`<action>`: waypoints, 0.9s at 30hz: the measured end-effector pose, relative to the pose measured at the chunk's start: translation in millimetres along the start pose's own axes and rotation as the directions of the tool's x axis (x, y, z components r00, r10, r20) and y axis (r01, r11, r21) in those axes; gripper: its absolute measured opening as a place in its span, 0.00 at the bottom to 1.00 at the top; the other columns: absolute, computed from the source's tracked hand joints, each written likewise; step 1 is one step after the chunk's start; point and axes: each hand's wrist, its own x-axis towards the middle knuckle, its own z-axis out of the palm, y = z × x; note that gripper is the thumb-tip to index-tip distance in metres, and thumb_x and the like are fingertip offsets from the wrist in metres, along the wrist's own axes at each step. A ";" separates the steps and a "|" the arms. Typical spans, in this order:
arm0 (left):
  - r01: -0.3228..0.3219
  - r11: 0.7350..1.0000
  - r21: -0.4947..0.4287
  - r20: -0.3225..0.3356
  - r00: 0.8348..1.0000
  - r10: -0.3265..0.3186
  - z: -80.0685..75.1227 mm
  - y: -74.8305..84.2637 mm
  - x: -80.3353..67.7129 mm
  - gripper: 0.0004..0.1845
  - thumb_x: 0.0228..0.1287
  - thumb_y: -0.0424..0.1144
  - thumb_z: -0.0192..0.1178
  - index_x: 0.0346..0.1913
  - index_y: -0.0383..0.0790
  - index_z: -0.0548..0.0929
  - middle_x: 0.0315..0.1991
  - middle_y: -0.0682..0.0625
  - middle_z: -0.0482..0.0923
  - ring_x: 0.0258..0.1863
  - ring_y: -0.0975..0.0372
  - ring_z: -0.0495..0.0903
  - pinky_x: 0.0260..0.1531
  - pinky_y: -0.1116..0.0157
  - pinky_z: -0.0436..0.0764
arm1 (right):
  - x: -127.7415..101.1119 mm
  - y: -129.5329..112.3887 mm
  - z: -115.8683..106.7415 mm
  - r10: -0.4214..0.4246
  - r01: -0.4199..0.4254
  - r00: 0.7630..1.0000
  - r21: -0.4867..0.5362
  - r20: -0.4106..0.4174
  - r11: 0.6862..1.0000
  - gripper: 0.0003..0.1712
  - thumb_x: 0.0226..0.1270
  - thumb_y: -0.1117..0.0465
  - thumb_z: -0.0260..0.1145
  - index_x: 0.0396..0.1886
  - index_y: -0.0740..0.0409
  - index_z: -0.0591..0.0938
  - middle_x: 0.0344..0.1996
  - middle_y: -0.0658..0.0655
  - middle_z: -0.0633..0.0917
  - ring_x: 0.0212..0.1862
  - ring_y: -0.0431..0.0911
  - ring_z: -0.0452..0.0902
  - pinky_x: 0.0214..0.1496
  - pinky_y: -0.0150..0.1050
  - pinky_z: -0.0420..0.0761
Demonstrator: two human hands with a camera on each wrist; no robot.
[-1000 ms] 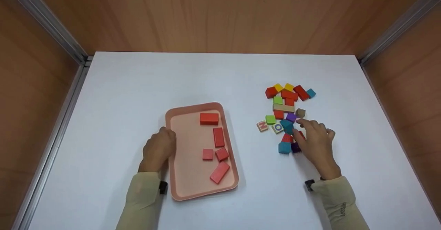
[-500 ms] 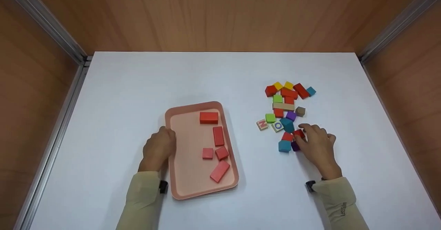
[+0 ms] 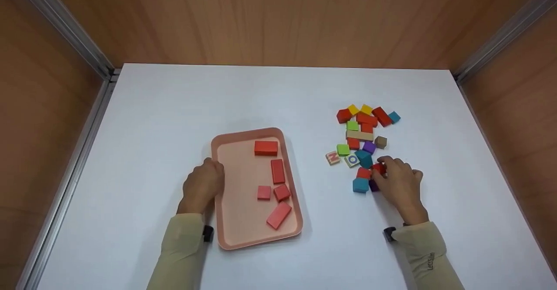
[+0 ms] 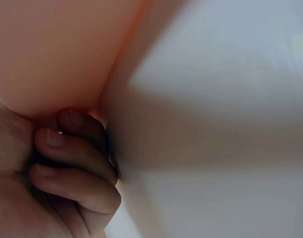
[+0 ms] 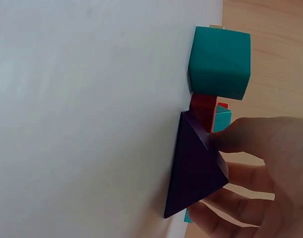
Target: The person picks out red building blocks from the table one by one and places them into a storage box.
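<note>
My left hand (image 3: 202, 185) grips the left rim of a pink tray (image 3: 237, 233), its fingers curled at the edge in the left wrist view. Several red and pinkish-red blocks, among them a long red block (image 3: 266, 148), lie in the tray's right half. At the near end of the block pile, my right hand (image 3: 400, 188) pinches a red block (image 3: 378, 167) between thumb and fingers; most of that block is covered by the hand. A dark purple triangular block (image 5: 196, 168) stands just in front of the fingers, beside a teal block (image 5: 221, 62).
The pile right of the tray holds several mixed blocks: yellow blocks (image 3: 366, 109) at the far end, a tan plank (image 3: 360, 135), green blocks (image 3: 343, 150), and a letter tile (image 3: 333, 158). Wooden walls (image 3: 278, 20) enclose the white table (image 3: 174, 98).
My right hand has drawn slightly nearer, and its fingers have closed in around the red block. The left hand stays at the tray rim. The whole view shifts a little.
</note>
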 end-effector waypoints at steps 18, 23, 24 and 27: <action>-0.002 1.000 0.009 0.001 1.000 0.002 0.0 0.6 0.6 0.25 0.79 0.46 0.30 0.46 0.29 0.73 0.26 0.40 0.74 0.22 0.50 0.75 0.19 0.57 0.71 | -22.7 -74.4 2.1 -0.289 0.294 0.944 0.004 -0.158 0.956 0.26 0.62 0.56 0.75 0.58 0.59 0.81 0.49 0.61 0.84 0.52 0.57 0.76 0.57 0.65 0.61; 0.013 1.000 0.018 0.007 1.000 -0.013 -0.6 0.3 0.6 0.26 0.78 0.46 0.29 0.47 0.29 0.73 0.26 0.39 0.74 0.23 0.50 0.74 0.20 0.57 0.71 | -32.5 -108.5 13.7 -0.439 0.438 0.880 -0.043 -0.181 0.898 0.25 0.61 0.55 0.76 0.57 0.55 0.83 0.51 0.57 0.84 0.54 0.53 0.78 0.57 0.59 0.65; 0.012 1.000 0.016 0.010 1.000 -0.013 -0.8 0.2 0.6 0.26 0.78 0.46 0.29 0.47 0.29 0.73 0.26 0.39 0.74 0.23 0.50 0.74 0.20 0.57 0.71 | -34.3 -115.0 15.6 -0.461 0.459 0.870 -0.051 -0.177 0.887 0.25 0.60 0.54 0.76 0.56 0.55 0.83 0.50 0.56 0.84 0.54 0.53 0.78 0.57 0.58 0.65; 0.008 1.000 0.014 0.014 1.000 -0.008 -0.5 0.0 0.8 0.26 0.78 0.46 0.29 0.47 0.29 0.73 0.26 0.39 0.74 0.23 0.50 0.75 0.21 0.56 0.72 | -40.3 -133.4 20.6 -0.505 0.500 0.849 -0.071 -0.155 0.863 0.24 0.60 0.52 0.76 0.54 0.53 0.84 0.47 0.55 0.84 0.52 0.51 0.78 0.58 0.58 0.67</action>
